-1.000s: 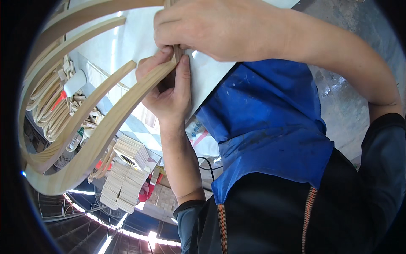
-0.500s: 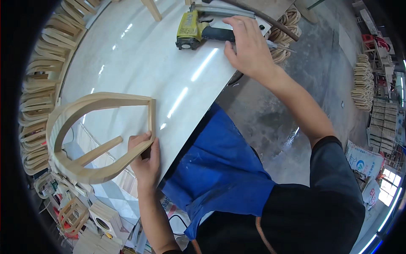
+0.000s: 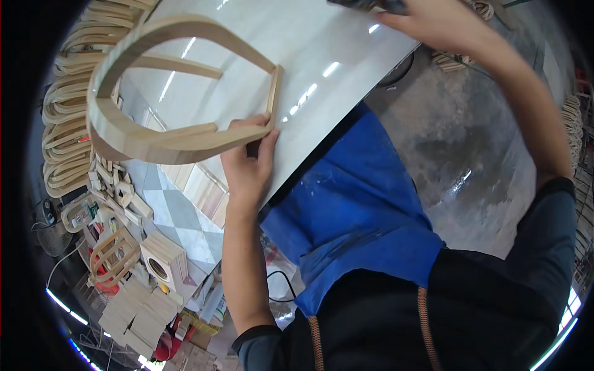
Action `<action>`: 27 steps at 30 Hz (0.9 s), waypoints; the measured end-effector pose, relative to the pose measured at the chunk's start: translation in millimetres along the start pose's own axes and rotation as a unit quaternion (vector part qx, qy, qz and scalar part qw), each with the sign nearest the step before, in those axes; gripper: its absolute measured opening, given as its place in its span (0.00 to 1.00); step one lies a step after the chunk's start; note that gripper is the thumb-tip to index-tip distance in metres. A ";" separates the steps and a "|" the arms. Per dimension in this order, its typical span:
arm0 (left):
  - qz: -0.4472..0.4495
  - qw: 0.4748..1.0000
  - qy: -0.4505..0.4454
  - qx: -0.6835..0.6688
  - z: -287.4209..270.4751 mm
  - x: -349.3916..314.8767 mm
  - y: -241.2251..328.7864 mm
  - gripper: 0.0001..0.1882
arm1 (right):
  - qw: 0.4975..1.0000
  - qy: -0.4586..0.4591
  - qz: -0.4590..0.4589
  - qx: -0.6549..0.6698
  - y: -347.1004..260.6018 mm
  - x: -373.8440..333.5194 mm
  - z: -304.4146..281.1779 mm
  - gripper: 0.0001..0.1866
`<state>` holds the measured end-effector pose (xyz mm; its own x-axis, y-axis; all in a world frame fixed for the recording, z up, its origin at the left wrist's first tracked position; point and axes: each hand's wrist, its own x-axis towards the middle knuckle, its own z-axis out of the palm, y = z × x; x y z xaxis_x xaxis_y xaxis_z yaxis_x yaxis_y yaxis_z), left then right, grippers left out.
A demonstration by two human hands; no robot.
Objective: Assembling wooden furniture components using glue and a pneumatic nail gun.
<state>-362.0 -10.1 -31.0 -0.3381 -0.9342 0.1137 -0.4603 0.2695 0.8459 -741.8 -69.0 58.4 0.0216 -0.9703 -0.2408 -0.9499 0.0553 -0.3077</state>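
At the white table (image 3: 322, 55), my left hand (image 3: 247, 164) clamps the assembled bentwood frame (image 3: 179, 139) while my right hand (image 3: 445, 25), at one o'clock, closes on a dark tool (image 3: 371, 5); finishing appears unstarted.

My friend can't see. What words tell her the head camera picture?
A person's left hand holds a curved wooden frame on a glossy white table. The right hand reaches to a dark tool at the table's far edge. Stacks of bent wooden pieces lie beside the table.

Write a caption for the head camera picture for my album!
Left hand holds a curved wooden frame on a white table; right hand reaches a tool at the top edge.
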 end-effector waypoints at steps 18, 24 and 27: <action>0.067 0.997 -0.003 0.046 -5.6 1.3 -17.5 0.19 | 0.618 -0.244 0.115 0.739 -78.9 -99.5 121.9 0.21; 0.037 0.999 0.009 0.023 -1.3 0.0 -13.3 0.14 | 0.603 -0.252 0.131 0.746 -77.5 -98.1 121.5 0.22; 0.034 0.999 0.009 0.021 -1.9 -1.2 -13.3 0.15 | 0.600 -0.266 0.126 0.744 -75.5 -101.4 127.5 0.17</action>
<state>-354.0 -13.0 -41.3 -0.3549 -0.9176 0.1792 -0.4717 0.3412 0.8131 -632.5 55.2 -11.3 0.4072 -0.6966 -0.5907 0.3776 0.7173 -0.5855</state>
